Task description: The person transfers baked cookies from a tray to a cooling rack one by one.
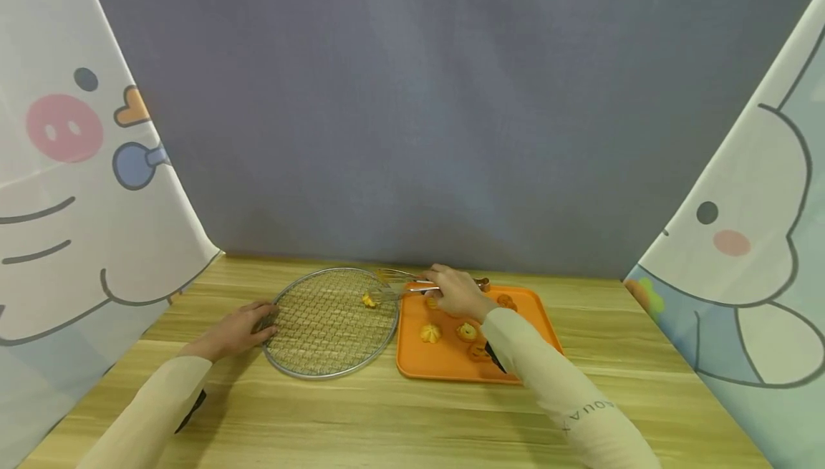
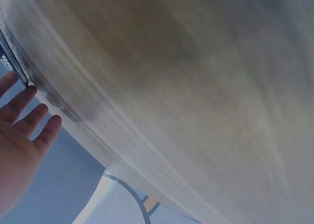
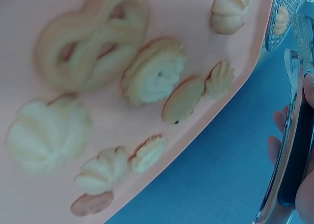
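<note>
In the head view, the left hand [image 1: 235,329] rests at the left rim of a round, silvery wire-mesh rack [image 1: 322,329], its fingers loosely extended. The right hand [image 1: 456,292] grips slim metal tongs with slotted ends [image 1: 422,288]; the ends stand apart over the rack's right side, one just beside a small yellow ridged cookie [image 1: 369,301] lying on the mesh. To the right, an orange rectangular tray [image 1: 419,365] bears more cookies on the pale wooden table [image 1: 309,426].

In the left wrist view, spread fingers show, one touching the rim.

In the right wrist view, fingers curl about the tongs' dark handle [image 3: 297,150]. The tray holds a pretzel-shaped cookie [image 3: 93,35] and several fluted cookies, and the rack's cookie lies beyond the tray's edge.
</note>
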`<state>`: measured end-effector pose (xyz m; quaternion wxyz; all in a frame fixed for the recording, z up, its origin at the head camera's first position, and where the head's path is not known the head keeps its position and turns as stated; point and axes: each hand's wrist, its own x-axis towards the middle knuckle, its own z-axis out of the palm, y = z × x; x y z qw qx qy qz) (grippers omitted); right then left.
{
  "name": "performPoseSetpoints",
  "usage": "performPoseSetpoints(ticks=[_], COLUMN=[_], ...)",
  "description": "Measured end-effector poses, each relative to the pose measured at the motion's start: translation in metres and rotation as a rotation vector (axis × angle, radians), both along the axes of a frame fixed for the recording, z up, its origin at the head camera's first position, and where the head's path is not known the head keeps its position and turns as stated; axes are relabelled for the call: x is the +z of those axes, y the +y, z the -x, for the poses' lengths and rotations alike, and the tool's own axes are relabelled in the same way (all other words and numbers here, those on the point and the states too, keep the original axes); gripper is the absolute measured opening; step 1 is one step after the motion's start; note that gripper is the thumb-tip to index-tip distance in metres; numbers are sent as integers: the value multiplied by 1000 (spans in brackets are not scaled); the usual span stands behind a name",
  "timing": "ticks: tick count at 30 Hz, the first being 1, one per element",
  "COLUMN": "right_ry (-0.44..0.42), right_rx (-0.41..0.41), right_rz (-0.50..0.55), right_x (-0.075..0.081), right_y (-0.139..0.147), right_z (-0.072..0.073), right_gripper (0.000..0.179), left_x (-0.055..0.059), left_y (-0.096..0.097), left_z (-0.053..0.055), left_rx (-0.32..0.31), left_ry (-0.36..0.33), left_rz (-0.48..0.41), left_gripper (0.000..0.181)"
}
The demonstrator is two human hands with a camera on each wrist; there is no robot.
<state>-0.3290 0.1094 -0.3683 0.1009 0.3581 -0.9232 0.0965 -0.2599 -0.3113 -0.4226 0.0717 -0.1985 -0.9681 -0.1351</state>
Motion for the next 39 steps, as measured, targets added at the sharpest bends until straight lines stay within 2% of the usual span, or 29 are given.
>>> performPoseSetpoints(ticks=[8, 18, 24, 33, 39], right_ry=[43, -8, 11, -6, 22], right_rx=[14, -16, -13, -73, -87], right_rz=[-12, 25, 53, 73, 81], right_x=[3, 5, 4, 3, 0], right_y=[20, 52, 71, 96, 115], right_z=[-7, -20, -24, -32, -35], right_gripper=[31, 36, 35, 37, 37], left_x=[1, 5, 4, 2, 1], left_y=[0, 2, 1, 0, 0], left_z=[-2, -4, -3, -1, 0], left_rx=[3, 2, -3, -17, -7], left_ry=[0, -5, -15, 4, -10], left_rz=[-8, -17, -20, -27, -19], left_gripper=[44, 42, 42, 42, 43])
